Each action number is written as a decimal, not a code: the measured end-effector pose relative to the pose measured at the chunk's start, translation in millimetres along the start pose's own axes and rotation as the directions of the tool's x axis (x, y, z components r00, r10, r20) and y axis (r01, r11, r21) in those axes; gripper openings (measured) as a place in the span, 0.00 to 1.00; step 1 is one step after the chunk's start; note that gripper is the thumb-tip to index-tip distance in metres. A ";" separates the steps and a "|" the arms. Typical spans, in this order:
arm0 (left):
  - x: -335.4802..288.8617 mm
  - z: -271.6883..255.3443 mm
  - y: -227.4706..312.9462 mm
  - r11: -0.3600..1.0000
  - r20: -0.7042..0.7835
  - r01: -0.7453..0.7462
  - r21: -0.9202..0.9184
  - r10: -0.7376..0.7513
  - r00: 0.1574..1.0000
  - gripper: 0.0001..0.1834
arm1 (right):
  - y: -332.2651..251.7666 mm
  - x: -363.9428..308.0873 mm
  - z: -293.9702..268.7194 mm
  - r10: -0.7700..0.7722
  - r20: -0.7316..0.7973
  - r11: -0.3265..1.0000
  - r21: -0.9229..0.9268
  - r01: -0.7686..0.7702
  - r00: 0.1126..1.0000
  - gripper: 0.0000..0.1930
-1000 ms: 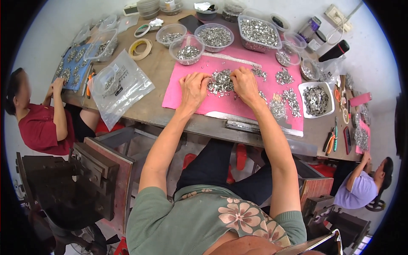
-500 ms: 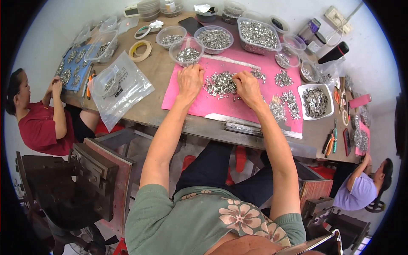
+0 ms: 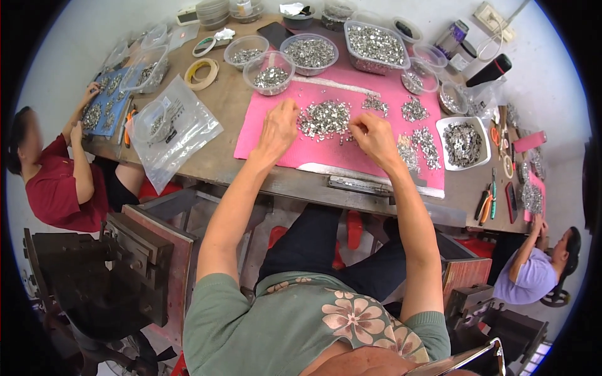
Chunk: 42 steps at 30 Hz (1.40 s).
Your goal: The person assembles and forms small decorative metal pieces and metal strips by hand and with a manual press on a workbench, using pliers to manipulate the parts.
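Note:
A heap of small shiny silver metal pieces (image 3: 325,119) lies on a pink ribbed mat (image 3: 263,113). At the heap's left edge is my left hand (image 3: 278,130), its fingers curled together, just short of a clear round bowl (image 3: 270,74) part-filled with like pieces. My right hand (image 3: 376,136) hovers at the right edge, thumb and fingertips drawn into a pinch. Whatever either hand may hold is too small or hidden. Smaller piles of pieces (image 3: 414,109) lie on the mat to the right, beside a white square bowl (image 3: 464,143) of pieces.
Along the back stand a round tub (image 3: 310,55) and a square tub (image 3: 376,47) of pieces. Tape (image 3: 202,74) and a plastic bag (image 3: 182,141) lie left, pliers (image 3: 484,203) right. Co-workers sit at both ends, one in red (image 3: 69,182), one in purple (image 3: 527,272).
My right hand has drawn off the heap to the right. My left hand has come back from the round bowl toward me. The left co-worker's hand has reached forward over the blue mat.

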State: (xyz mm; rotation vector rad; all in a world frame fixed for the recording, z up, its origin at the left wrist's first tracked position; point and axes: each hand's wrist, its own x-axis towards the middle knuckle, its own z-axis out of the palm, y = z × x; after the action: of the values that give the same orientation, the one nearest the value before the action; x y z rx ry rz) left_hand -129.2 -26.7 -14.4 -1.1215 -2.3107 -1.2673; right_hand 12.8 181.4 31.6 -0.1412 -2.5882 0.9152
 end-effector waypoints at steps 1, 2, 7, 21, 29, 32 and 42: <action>-4.6 -3.8 16.0 0.999 0.078 -0.020 -0.043 0.024 0.997 0.05 | -5.0 -8.7 -5.2 0.010 -0.001 1.000 -0.002 -0.010 1.000 0.04; -11.6 -4.6 28.2 0.999 0.087 -0.015 -0.050 0.019 0.996 0.05 | -8.5 -17.1 -7.9 0.129 0.072 0.982 0.127 -0.137 0.989 0.04; -32.6 19.0 56.0 0.979 0.272 -0.200 -0.041 0.203 0.941 0.04 | 3.2 -51.9 -9.1 0.305 0.188 0.750 0.557 -0.357 0.933 0.06; -43.7 22.5 54.0 0.974 0.135 -0.224 0.039 0.217 0.967 0.06 | -30.2 -119.3 2.7 0.034 -0.085 0.997 0.070 -0.028 0.996 0.05; -45.1 20.1 58.6 0.977 0.115 -0.195 0.086 0.184 0.976 0.05 | -33.6 -120.5 1.6 0.051 -0.118 0.993 0.115 -0.038 0.992 0.04; -42.8 18.3 60.5 0.980 0.149 -0.177 0.092 0.163 0.975 0.04 | -32.1 -121.1 2.9 0.044 -0.120 0.994 0.106 -0.031 0.992 0.04; -52.8 15.7 74.5 0.990 0.205 -0.083 -0.111 0.105 0.973 0.04 | -33.4 -125.2 11.2 -0.235 -0.210 0.964 -0.177 0.200 0.949 0.10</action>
State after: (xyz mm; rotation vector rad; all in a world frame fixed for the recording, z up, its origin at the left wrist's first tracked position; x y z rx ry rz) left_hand -37.2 -16.8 -8.9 -1.4467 -2.3287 -1.3003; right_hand 124.6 121.1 3.4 -0.0001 -2.3976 0.5833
